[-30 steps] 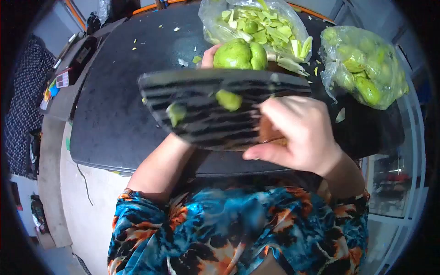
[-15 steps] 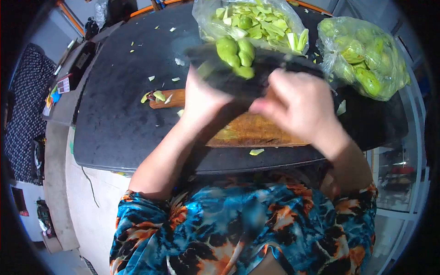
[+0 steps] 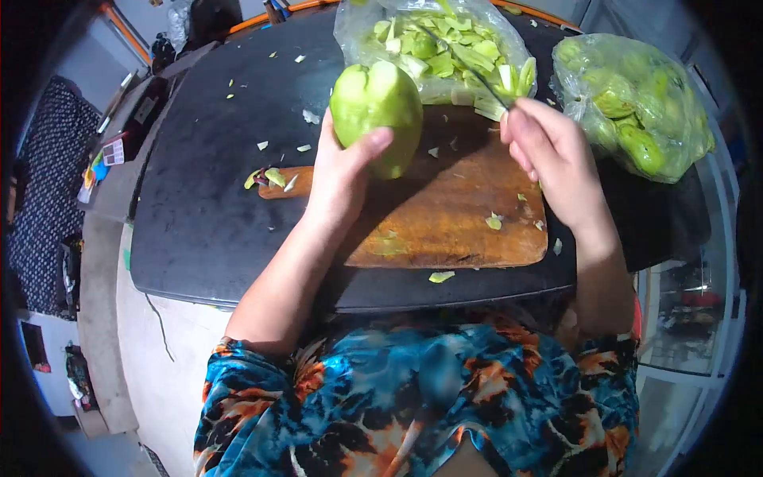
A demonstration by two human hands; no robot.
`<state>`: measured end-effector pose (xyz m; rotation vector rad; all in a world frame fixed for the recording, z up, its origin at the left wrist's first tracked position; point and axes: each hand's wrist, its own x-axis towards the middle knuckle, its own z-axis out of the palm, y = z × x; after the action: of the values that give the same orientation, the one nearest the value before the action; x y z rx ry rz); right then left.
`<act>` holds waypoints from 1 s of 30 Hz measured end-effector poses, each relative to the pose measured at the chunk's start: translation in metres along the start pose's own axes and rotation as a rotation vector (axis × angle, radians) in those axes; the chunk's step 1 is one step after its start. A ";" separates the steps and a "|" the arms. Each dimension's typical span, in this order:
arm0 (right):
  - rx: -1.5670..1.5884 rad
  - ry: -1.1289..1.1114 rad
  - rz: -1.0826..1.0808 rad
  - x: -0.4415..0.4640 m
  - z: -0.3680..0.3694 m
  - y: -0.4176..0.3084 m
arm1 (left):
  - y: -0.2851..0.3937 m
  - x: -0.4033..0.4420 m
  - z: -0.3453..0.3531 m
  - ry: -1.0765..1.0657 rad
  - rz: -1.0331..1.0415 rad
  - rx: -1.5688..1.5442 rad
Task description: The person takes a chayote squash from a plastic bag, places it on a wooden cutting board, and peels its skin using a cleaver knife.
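My left hand [image 3: 343, 171] is wrapped round a pale green chayote [image 3: 380, 107], thumb on its near side, holding it up over the left part of the wooden cutting board [image 3: 453, 215]. In my right hand [image 3: 552, 151] is a knife [image 3: 465, 65], gripped by a handle mostly hidden in the fingers. Its thin dark blade points up and left, above an open clear plastic bag [image 3: 354, 40] of green peelings and pieces. Blade and chayote are apart.
A clear bag of whole chayotes [image 3: 636, 107] stands at the right of the dark table [image 3: 207, 222]. Small peel scraps [image 3: 274, 176] lie by the board's handle, and more bits are scattered on board and table. The table's near edge runs just before my body.
A blurred dark shape between my hands is gone from view, and the board shows more fully. The chayote now stands upright in my left hand; my right hand has moved slightly right, knife visible.
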<state>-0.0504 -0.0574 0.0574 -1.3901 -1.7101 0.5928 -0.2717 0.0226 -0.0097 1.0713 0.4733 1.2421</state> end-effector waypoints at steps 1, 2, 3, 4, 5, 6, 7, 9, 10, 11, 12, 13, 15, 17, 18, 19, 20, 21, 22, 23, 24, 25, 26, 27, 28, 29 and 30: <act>0.017 -0.053 -0.037 -0.005 0.001 -0.006 | -0.001 0.000 -0.002 -0.034 -0.022 -0.100; 0.075 -0.057 -0.089 -0.009 0.005 -0.012 | -0.001 -0.003 -0.004 -0.058 -0.068 -0.158; 0.132 -0.061 -0.141 -0.012 0.010 -0.018 | 0.007 -0.005 0.000 -0.145 -0.124 -0.160; 0.238 -0.039 -0.049 -0.016 0.014 -0.028 | 0.008 -0.008 0.005 -0.087 -0.127 -0.153; 0.223 -0.029 -0.112 -0.017 0.020 -0.025 | 0.009 -0.011 0.012 -0.030 -0.128 -0.147; 0.170 -0.018 -0.160 -0.018 0.025 -0.023 | 0.013 -0.012 0.016 -0.006 -0.207 -0.216; 0.118 -0.007 -0.207 -0.019 0.029 -0.021 | 0.018 -0.014 0.021 0.018 -0.287 -0.284; 0.015 0.038 -0.238 -0.021 0.036 -0.022 | 0.020 -0.019 0.023 0.027 -0.425 -0.374; -0.002 0.054 -0.259 -0.021 0.038 -0.020 | 0.019 -0.021 0.022 0.011 -0.483 -0.397; -0.020 0.073 -0.280 -0.022 0.040 -0.018 | 0.017 -0.022 0.021 -0.008 -0.541 -0.418; -0.058 0.095 -0.278 -0.023 0.041 -0.017 | 0.012 -0.021 0.024 0.001 -0.516 -0.437; -0.096 0.116 -0.276 -0.024 0.043 -0.016 | 0.008 -0.021 0.019 -0.117 -0.494 -0.457; -0.162 0.163 -0.264 -0.025 0.046 -0.011 | 0.004 -0.025 0.011 -0.353 -0.448 -0.496; -0.219 0.211 -0.246 -0.023 0.048 -0.005 | 0.004 -0.030 0.016 -0.237 -0.451 -0.071; -0.214 0.218 -0.230 -0.023 0.048 -0.005 | 0.001 -0.027 0.009 -0.285 -0.445 -0.032; -0.176 0.211 -0.214 -0.023 0.048 -0.003 | 0.001 -0.023 0.004 -0.332 -0.438 0.009; -0.137 0.204 -0.198 -0.024 0.048 0.001 | -0.001 -0.023 0.005 -0.320 -0.389 -0.020; -0.098 0.196 -0.183 -0.025 0.047 0.003 | -0.002 -0.022 0.010 -0.307 -0.339 -0.048; -0.055 0.195 -0.171 -0.025 0.047 0.002 | -0.002 -0.022 0.013 -0.295 -0.288 -0.076; -0.012 0.196 -0.160 -0.025 0.045 0.000 | 0.003 -0.022 0.016 -0.291 -0.279 -0.079; 0.030 0.199 -0.149 -0.026 0.044 -0.002 | 0.009 -0.024 0.020 -0.289 -0.270 -0.082; 0.021 0.192 -0.152 -0.024 0.042 0.000 | 0.012 -0.024 0.023 -0.287 -0.263 -0.086; 0.011 0.186 -0.154 -0.023 0.041 0.002 | 0.011 -0.023 0.022 -0.289 -0.225 -0.040; 0.001 0.180 -0.155 -0.022 0.040 0.004 | 0.008 -0.022 0.021 -0.290 -0.187 0.006; 0.001 0.131 -0.127 -0.024 0.040 0.007 | 0.004 -0.021 0.020 -0.290 -0.149 0.050; 0.011 0.146 -0.149 -0.024 0.041 0.009 | 0.002 -0.021 0.020 -0.286 -0.111 0.093; 0.021 0.160 -0.171 -0.024 0.044 0.012 | 0.003 -0.021 0.020 -0.275 -0.100 0.148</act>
<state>-0.0796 -0.0711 0.0166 -1.2278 -1.6681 0.3927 -0.2634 -0.0044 -0.0029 1.3069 0.4063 0.9650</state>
